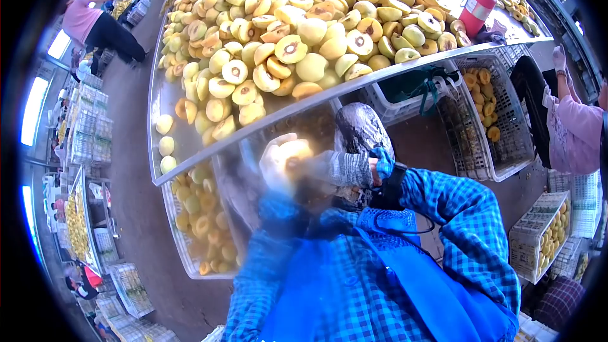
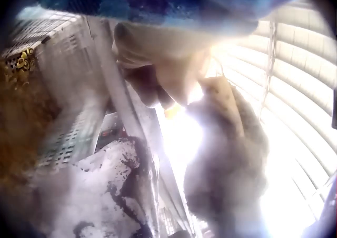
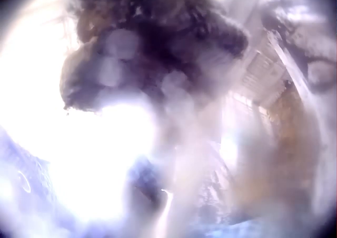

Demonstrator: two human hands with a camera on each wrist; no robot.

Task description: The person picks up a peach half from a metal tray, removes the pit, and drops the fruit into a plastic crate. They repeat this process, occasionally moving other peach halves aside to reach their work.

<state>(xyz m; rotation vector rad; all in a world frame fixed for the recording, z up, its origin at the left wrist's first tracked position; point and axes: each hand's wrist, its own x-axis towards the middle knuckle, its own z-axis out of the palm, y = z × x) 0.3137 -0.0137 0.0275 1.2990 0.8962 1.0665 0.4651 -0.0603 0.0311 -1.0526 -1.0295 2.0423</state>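
Note:
My left hand (image 1: 274,163), in a pale glove, holds a peach half (image 1: 294,158) cut side up in front of my body, just below the sorting table's edge. Glare washes out much of the fruit. My right hand (image 1: 320,170), in a dark glove with a grey knit cuff (image 1: 351,169), meets it from the right. In the left wrist view the pale glove (image 2: 163,59) has curled fingers, with the dark glove (image 2: 226,148) close by. The right wrist view shows the dark glove (image 3: 152,59) blurred and overexposed; I cannot tell what it grips.
Halved peaches (image 1: 291,49) are heaped on the metal-edged table (image 1: 278,114). Beneath it stand a crate of peach halves (image 1: 202,221) at left and another crate (image 1: 497,152) at right. A red flask (image 1: 476,9) stands on the table. Other people (image 1: 95,19) work around.

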